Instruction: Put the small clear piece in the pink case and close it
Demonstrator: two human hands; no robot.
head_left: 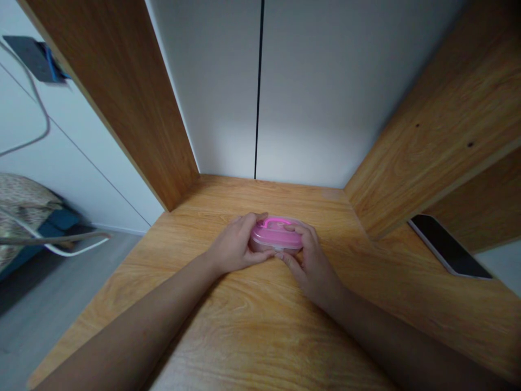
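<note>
A small pink-lidded plastic container (277, 235), long axis running left to right, is clasped on the bench (244, 326) between the left hand (235, 247) and right hand (311, 260), each grip closed on one end.

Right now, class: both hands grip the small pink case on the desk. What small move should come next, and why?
Probably lift the lid: the left hand and right hand clasp the shut pink case from both sides, steadying it on the wooden desk.

Single head view – looks forward and down, close over the desk (260, 336).
</note>
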